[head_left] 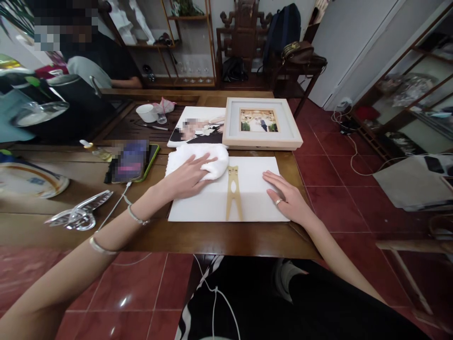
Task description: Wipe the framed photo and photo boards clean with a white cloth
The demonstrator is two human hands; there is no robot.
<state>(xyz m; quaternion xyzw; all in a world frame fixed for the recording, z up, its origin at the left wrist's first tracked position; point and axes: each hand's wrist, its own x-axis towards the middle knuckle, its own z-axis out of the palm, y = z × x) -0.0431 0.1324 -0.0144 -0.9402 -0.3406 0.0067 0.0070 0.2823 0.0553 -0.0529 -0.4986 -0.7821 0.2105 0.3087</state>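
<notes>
My left hand [186, 178] lies with its fingers spread on a white towel [216, 157], at the left part of a white board [198, 208]. Flat on the board's right side rests my right hand [288, 200], fingers stretched out and a ring on one of them. Between the two hands is a yellowish, forked flat piece [233, 193] with an oval hole and two legs pointing toward me. Just behind the towel, a photo print [198, 137] lies partly under a pale wooden picture frame [262, 142] that holds a small photo.
On the left are a phone [130, 160] with a cable, a dropper bottle [97, 151], a shiny silver butterfly-shaped object [79, 212] and a plate [35, 177]. A white cup [146, 113] sits farther back. Across the table is another person [106, 47] in dark clothes.
</notes>
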